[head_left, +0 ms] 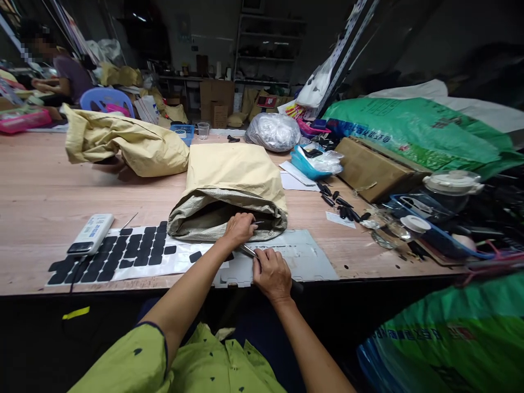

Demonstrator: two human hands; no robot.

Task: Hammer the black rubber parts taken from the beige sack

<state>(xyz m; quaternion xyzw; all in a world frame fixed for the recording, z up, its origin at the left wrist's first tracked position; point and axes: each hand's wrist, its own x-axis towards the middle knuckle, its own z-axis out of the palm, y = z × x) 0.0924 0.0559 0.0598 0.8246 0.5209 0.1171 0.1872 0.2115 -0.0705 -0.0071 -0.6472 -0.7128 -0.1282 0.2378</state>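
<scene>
A tan paper sack (pixel 235 169) lies flat on the bench, its grey woven lining showing at the wide mouth facing me. My left hand (pixel 240 228) is at that mouth, fingers closed; a thin greyish glint shows beside the fingertips, too small to name. Just below and to the right, my right hand (pixel 272 274) grips a dark-handled tool with a metal shaft (pixel 248 251). The shaft points up and left toward my left wrist. Beneath both hands lies a pale grey board (pixel 303 254). What lies inside the sack is hidden in shadow.
To the left are a sheet of black stickers (pixel 145 245) and a white device (pixel 92 234). Another tan sack (pixel 143 147) lies behind. On the right sit black parts (pixel 344 207), a cardboard box (pixel 372 169) and a blue tray (pixel 446 234). A person (pixel 67 73) sits far left.
</scene>
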